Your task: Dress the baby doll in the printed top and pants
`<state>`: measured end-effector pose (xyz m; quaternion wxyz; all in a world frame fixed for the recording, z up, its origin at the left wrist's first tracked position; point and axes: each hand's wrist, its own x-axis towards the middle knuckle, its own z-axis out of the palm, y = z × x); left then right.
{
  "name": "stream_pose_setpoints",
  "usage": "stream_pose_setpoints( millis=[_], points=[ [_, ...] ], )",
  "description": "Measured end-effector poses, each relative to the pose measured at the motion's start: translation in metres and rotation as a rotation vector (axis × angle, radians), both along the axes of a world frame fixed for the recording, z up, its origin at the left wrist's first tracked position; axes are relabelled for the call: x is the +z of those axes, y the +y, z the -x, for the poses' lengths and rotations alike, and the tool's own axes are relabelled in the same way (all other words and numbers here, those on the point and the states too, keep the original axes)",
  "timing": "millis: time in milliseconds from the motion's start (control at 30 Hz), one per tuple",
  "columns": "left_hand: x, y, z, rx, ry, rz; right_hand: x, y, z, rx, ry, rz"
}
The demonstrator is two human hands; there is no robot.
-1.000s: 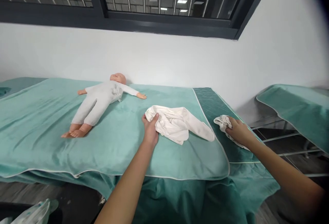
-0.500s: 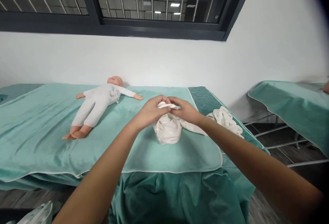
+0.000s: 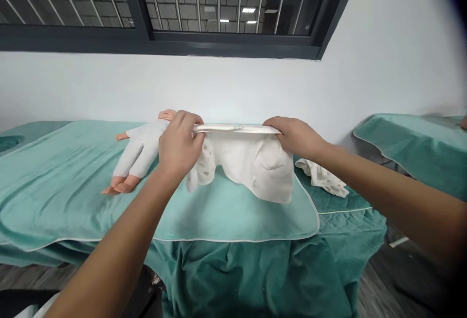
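Note:
A white baby garment (image 3: 251, 162) hangs stretched between my two hands, its top edge pulled straight and its lower part draping above the green mat. My left hand (image 3: 181, 143) pinches the left end of that edge, and my right hand (image 3: 294, 135) grips the right end. Whether the garment is a top or trousers, I cannot tell. Behind my left hand, a baby doll (image 3: 136, 148) in a white suit lies on its back; the hand hides part of its head and one arm.
A crumpled cream cloth (image 3: 323, 178) lies to the right on a dark green quilted cover (image 3: 346, 220). The light green mat (image 3: 73, 186) spans the bed against the white wall. Another green-covered bed (image 3: 408, 138) stands at the right, where a bit of a person's hand (image 3: 463, 122) shows.
My hands have moved apart and slightly up, spreading the bunched garment into a hanging sheet with a straight top edge. The view has shifted a little.

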<state>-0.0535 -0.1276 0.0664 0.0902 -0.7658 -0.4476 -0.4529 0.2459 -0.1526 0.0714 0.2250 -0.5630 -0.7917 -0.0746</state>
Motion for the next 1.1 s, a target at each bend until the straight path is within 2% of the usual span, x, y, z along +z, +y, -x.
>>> stream_pose_setpoints(
  millis=[133, 267, 367, 467, 567, 667, 733, 767, 800, 867, 933, 1000, 1100],
  points=[
    [-0.019, 0.006, 0.012, -0.102, -0.301, 0.098, -0.009, -0.016, -0.011, -0.036, 0.257, 0.029],
    [-0.021, 0.006, 0.015, -0.101, -0.445, 0.208, -0.004, -0.025, -0.02, -0.104, 0.355, 0.034],
    [-0.012, 0.007, 0.022, -0.09, -0.364, 0.351, -0.003, -0.024, -0.033, -0.146, 0.393, 0.063],
    [-0.004, 0.019, 0.035, -0.076, -0.13, 0.597, -0.01, -0.013, -0.049, -0.168, 0.379, 0.115],
    [-0.008, 0.043, 0.035, -0.02, 0.111, 0.754, -0.026, 0.011, -0.056, -0.207, 0.27, 0.242],
    [-0.034, 0.061, 0.007, 0.176, 0.232, 0.72, -0.056, 0.036, -0.036, -0.321, 0.147, 0.277],
    [-0.063, 0.062, -0.025, 0.326, 0.226, 0.569, -0.084, 0.048, -0.006, -0.365, 0.102, 0.212],
    [-0.08, 0.06, -0.041, 0.341, 0.237, 0.501, -0.101, 0.051, 0.012, -0.364, 0.078, 0.16],
    [-0.098, 0.057, -0.056, 0.277, 0.25, 0.481, -0.118, 0.053, 0.03, -0.334, 0.043, 0.066],
    [-0.13, 0.052, -0.076, 0.082, 0.221, 0.548, -0.151, 0.054, 0.061, -0.183, 0.05, 0.036],
    [-0.155, 0.049, -0.083, 0.056, 0.219, 0.592, -0.176, 0.055, 0.08, -0.168, 0.098, 0.066],
    [-0.168, 0.051, -0.079, 0.087, 0.217, 0.607, -0.19, 0.056, 0.085, -0.242, 0.144, 0.09],
    [-0.173, 0.057, -0.071, 0.137, 0.214, 0.6, -0.194, 0.06, 0.078, -0.376, 0.171, 0.109]
  ],
)
